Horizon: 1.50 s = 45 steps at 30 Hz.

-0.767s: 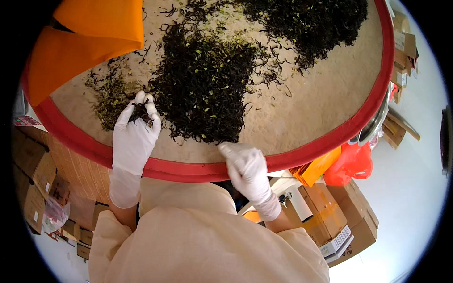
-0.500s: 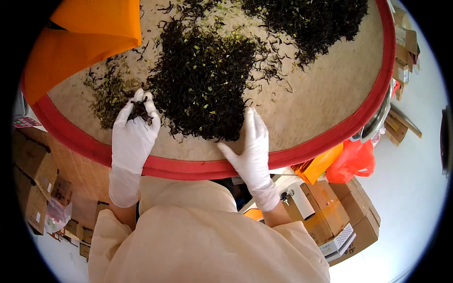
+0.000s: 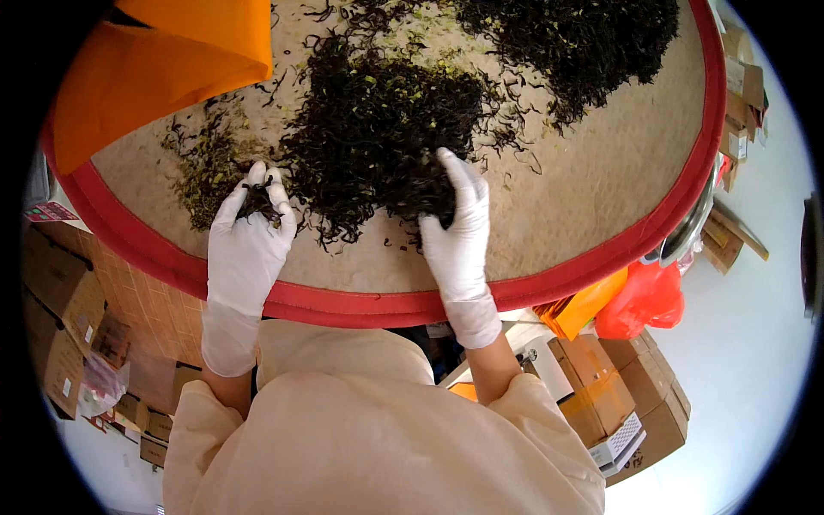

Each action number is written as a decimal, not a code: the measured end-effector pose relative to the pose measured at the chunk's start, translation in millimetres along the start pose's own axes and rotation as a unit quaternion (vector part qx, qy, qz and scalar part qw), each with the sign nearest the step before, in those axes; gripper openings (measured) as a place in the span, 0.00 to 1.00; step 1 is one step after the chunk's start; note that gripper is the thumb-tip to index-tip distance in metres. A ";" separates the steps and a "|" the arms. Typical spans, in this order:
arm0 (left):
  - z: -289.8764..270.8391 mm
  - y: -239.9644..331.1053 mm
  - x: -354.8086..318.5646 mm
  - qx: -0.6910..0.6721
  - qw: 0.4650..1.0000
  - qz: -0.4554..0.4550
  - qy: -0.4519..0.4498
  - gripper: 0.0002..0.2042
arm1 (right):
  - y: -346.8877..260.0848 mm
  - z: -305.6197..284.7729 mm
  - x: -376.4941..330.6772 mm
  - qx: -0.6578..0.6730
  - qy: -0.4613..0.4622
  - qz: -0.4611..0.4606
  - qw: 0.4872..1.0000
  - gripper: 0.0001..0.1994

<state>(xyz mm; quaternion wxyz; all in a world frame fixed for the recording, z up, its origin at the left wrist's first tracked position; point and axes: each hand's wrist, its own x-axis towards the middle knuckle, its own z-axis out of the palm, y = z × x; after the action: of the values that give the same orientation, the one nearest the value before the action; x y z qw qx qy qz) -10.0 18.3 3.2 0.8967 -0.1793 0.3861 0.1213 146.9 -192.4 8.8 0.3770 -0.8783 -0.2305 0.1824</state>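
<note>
Leaf pile (image 3: 378, 124): dark, middle of the surface (image 3: 592, 197).
Left hand (image 3: 247, 251): curled, holding leaves (image 3: 257, 202).
Right hand (image 3: 457, 236): bent at pile's near right side; can't tell if gripping.
How far: looks part-way; green bits (image 3: 414, 41) still mixed in, crumbs (image 3: 202, 176) heaped at left.

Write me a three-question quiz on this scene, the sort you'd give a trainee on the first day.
1. Multiple choice: what sits between the thumb and fingers of the left hand? A: a spoon. B: dark strands. C: a paper cup.

2. True or false: the right hand is bare.

3. Fill the gap: the rim of the round tray is ____.

Key: 1: B. 2: False; it wears a white glove. 3: Red.
</note>
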 end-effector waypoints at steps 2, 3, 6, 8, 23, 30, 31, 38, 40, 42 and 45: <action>-1.1 0.3 0.2 -0.002 1.000 -0.001 0.008 0.15 | 10.2 -6.4 -2.3 0.128 -0.008 0.104 0.986 0.33; -1.9 1.2 0.5 0.000 1.000 -0.001 0.007 0.15 | 16.9 -8.5 -4.1 0.219 -0.019 0.167 0.961 0.32; -3.2 2.0 2.1 -0.014 1.000 -0.005 0.002 0.16 | -2.5 -33.0 6.1 0.382 -0.026 0.296 0.875 0.21; -3.0 1.9 2.1 -0.015 1.000 -0.004 -0.001 0.16 | -12.8 -39.1 10.4 0.437 -0.032 0.302 0.846 0.18; 2.7 -2.1 4.2 -0.001 1.000 -0.006 -0.017 0.15 | -39.3 -0.4 16.8 -0.182 -0.019 -0.209 0.961 0.16; 0.2 -0.4 3.3 0.005 1.000 -0.004 -0.021 0.15 | -28.5 36.8 17.9 -0.249 -0.021 -0.169 0.954 0.15; -0.3 -0.2 3.1 -0.001 1.000 -0.004 -0.023 0.15 | -27.0 36.2 18.3 -0.225 -0.018 -0.165 0.960 0.15; 2.6 -3.3 3.2 -0.023 0.999 -0.015 -0.020 0.15 | -22.9 4.2 17.2 0.053 0.010 -0.022 0.998 0.12; 1.6 -3.8 4.0 -0.015 0.999 -0.013 -0.028 0.15 | -24.7 -7.9 10.4 0.269 -0.009 0.124 0.955 0.09; 0.0 -3.0 3.6 -0.016 0.999 -0.017 -0.027 0.15 | -29.3 -23.4 5.1 0.437 -0.040 0.253 0.862 0.07; 2.4 -5.4 3.4 -0.015 1.000 -0.013 -0.011 0.15 | -24.8 -33.8 4.0 0.576 -0.103 0.302 0.753 0.11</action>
<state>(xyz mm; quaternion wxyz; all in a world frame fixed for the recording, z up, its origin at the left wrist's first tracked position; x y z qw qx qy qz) -4.2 14.7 3.4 0.8996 -0.1961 0.3720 0.1175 160.3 -194.7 48.7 0.7106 -0.4949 0.1575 0.4746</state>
